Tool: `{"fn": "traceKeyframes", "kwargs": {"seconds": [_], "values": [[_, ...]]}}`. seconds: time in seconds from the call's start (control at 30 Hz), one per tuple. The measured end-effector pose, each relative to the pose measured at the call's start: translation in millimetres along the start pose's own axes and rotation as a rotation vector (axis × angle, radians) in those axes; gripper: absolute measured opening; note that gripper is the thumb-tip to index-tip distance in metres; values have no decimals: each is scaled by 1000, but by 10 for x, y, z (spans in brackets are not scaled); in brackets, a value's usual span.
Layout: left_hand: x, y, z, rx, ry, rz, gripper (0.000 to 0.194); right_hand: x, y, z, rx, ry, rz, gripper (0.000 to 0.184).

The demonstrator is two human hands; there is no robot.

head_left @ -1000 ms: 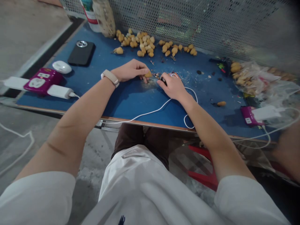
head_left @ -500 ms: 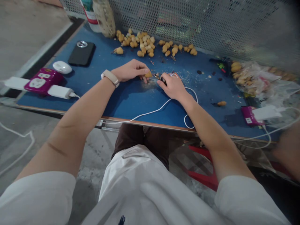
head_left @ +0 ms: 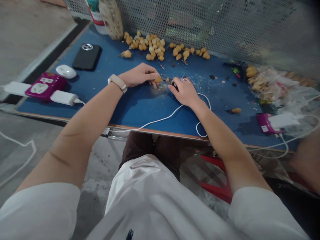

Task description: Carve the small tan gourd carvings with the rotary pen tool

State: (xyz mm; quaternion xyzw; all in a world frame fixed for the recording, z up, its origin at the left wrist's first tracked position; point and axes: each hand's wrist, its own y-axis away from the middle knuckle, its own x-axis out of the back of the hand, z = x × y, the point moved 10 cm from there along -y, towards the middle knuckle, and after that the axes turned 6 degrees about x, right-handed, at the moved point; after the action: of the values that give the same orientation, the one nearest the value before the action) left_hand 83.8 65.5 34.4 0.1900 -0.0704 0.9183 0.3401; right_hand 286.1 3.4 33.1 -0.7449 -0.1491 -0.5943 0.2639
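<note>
My left hand [head_left: 146, 75], with a pale band on its wrist, pinches a small yellow-brown gourd [head_left: 158, 79] over the blue tabletop. Close on its right, my right hand [head_left: 184, 90] is wrapped around a small dark tool [head_left: 174, 86]. Most of the tool is hidden by my fingers, so its exact kind does not show. Its metallic front end [head_left: 168, 80] points at the gourd; I cannot tell whether the two touch. A white cable [head_left: 172, 115] runs by my right hand and down over the table's front edge. Pale dust [head_left: 197, 80] and crumbs lie around both hands.
Several small gourds [head_left: 155, 45] lie along the perforated metal screen [head_left: 200, 26]. At left are a black phone [head_left: 87, 57], a white case [head_left: 66, 71] and a purple power socket [head_left: 46, 86]. A plastic bag [head_left: 282, 80] and another socket [head_left: 265, 123] lie right. Another person's blurred arm [head_left: 307, 161] shows.
</note>
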Motion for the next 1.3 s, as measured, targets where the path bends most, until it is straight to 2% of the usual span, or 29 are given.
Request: {"fn": "traceKeyframes", "kwargs": {"seconds": [0.2, 0.47, 0.67, 0.87, 1.3], "values": [[1, 9, 23, -4, -11, -7, 66, 25, 14, -25, -8, -6, 6, 88], [4, 3, 7, 9, 21, 22, 53, 76, 15, -69, -1, -26, 24, 88], [-5, 4, 26, -5, 12, 2, 61, 30, 10, -18, -16, -19, 6, 87], [7, 10, 35, -12, 21, 28, 56, 38, 11, -34, 5, -27, 29, 87], [2, 2, 32, -29, 24, -8, 82, 62, 8, -82, 16, -18, 19, 88]]}}
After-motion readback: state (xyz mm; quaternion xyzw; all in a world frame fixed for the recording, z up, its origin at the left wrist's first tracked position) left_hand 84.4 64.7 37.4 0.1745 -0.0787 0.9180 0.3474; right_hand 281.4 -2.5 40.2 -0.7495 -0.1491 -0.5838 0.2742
